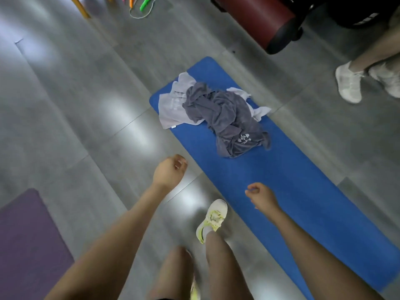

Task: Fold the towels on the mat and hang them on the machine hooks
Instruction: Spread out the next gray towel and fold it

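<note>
A long blue mat lies on the grey floor. On its far end sits a crumpled dark grey towel with a white logo, heaped over a pale lilac towel whose corners stick out on both sides. My left hand hangs above the floor just left of the mat, its fingers loosely curled and holding nothing. My right hand hovers over the mat's near half, also loosely curled and empty. Both hands are well short of the towels. No machine hooks are in view.
My white and yellow shoe stands beside the mat's left edge. Another person's legs and white shoes stand at the right. A dark red padded roller lies at the back, skipping ropes at top, a purple mat at left.
</note>
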Available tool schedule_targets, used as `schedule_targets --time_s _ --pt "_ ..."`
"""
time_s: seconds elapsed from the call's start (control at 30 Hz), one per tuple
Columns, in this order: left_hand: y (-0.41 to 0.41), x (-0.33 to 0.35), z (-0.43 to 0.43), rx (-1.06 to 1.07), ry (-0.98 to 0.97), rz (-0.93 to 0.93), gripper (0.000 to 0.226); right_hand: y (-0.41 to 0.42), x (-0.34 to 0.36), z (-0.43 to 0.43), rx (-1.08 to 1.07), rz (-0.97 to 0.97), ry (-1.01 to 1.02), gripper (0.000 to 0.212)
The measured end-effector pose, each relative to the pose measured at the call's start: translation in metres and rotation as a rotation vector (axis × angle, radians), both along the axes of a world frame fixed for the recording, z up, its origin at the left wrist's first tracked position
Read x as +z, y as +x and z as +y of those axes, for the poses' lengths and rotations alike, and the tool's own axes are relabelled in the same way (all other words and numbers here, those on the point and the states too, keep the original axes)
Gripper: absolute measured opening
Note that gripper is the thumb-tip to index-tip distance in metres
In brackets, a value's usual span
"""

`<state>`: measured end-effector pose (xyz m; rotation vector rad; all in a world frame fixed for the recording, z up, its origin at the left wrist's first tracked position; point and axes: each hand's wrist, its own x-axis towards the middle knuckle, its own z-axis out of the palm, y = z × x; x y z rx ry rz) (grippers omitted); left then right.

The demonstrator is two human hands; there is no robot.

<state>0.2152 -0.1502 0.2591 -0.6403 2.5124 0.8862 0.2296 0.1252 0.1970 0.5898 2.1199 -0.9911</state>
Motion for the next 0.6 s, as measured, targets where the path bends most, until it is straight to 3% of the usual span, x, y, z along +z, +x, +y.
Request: schedule_targets --time_s 0.2,0.4,0.6 --pt "-0.085 -0.092 0.013 -0.093 -0.058 0.144 0.022 -0.074 -0.072 -0.013 -0.042 0.039 0.054 0.024" --pt "-0.149 -0.215 0.030 -0.394 -0.180 0.254 0.020 -0.117 -0.178 -0.020 -0.089 0.082 0.079 0.025" --pt "-0.201 -0.374 0.041 -0.797 -0.299 0.407 0.022 -0.140 -0.325 -0.021 0.045 0.184 0.187 0.031"
